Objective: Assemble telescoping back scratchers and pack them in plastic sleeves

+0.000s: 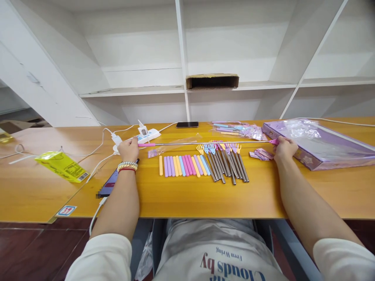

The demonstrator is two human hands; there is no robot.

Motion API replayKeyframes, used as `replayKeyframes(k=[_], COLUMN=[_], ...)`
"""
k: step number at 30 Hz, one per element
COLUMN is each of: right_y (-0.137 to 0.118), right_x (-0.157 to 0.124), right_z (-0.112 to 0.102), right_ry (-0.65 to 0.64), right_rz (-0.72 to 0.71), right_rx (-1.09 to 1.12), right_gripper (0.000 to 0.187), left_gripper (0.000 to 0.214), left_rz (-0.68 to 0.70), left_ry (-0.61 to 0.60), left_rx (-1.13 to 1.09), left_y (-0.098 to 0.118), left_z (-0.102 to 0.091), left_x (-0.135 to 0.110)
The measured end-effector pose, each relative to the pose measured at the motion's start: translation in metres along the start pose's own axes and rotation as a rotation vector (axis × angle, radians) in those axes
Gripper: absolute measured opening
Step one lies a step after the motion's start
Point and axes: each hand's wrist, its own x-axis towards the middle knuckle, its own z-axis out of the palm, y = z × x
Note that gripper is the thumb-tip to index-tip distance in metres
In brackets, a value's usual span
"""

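Note:
A telescopic back scratcher (205, 143), drawn out long, stretches level between my two hands above the table. My left hand (129, 150) is closed around its pink handle. At the other end, my right hand (284, 149) grips the pink claw head. Beneath the rod lies a row of coloured handle sleeves (184, 166) in yellow, purple, blue and pink. Just right of them, several metal back scratcher rods (227, 162) with coloured claw heads lie side by side, some overlapping. Small pink printed cards (261, 154) are piled near my right hand.
A purple box (316, 156) with clear plastic stands at the right. Bagged scratcher parts (238, 130) and a black phone (187, 125) lie at the back. Left are a power strip (149, 136), cables, a yellow carton (61, 166) and another phone (109, 185), partly under my left arm.

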Motion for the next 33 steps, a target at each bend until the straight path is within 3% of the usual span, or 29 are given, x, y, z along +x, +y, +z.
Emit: replayKeyframes(k=[4, 8, 19, 23, 25, 27, 31, 33], right_y=[-0.006, -0.010, -0.014, -0.017, -0.018, -0.019, -0.019, -0.020], right_x=[-0.004, -0.010, -0.018, -0.021, -0.031, -0.051, -0.109, -0.133], right_z=[0.002, 0.005, 0.003, 0.009, 0.019, 0.034, 0.064, 0.071], right_ry=[0.093, 0.065, -0.025, -0.069, -0.119, -0.252, -0.763, -0.917], right_rz=[0.058, 0.109, 0.106, 0.057, 0.027, -0.027, -0.201, -0.273], right_rx=[0.063, 0.069, -0.012, -0.030, -0.033, -0.048, -0.175, -0.183], right_gripper=[0.014, 0.011, 0.009, 0.010, 0.009, 0.011, 0.026, 0.030], left_gripper=[0.038, 0.032, 0.026, 0.027, 0.030, 0.036, 0.046, 0.047], left_rz=[-0.097, -0.180, -0.245, -0.243, -0.174, -0.014, 0.427, 0.550], left_ry=[0.081, 0.127, 0.061, 0.026, -0.070, -0.258, -0.689, -0.784], left_rx=[-0.039, 0.004, 0.062, 0.059, 0.043, 0.004, -0.098, -0.125], left_y=[-0.002, -0.006, -0.005, 0.010, 0.029, 0.054, 0.103, 0.117], left_z=[0.002, 0.008, 0.006, 0.006, 0.012, 0.021, 0.034, 0.034], left_x=[0.001, 0.000, -0.001, -0.008, -0.020, -0.040, -0.086, -0.101])
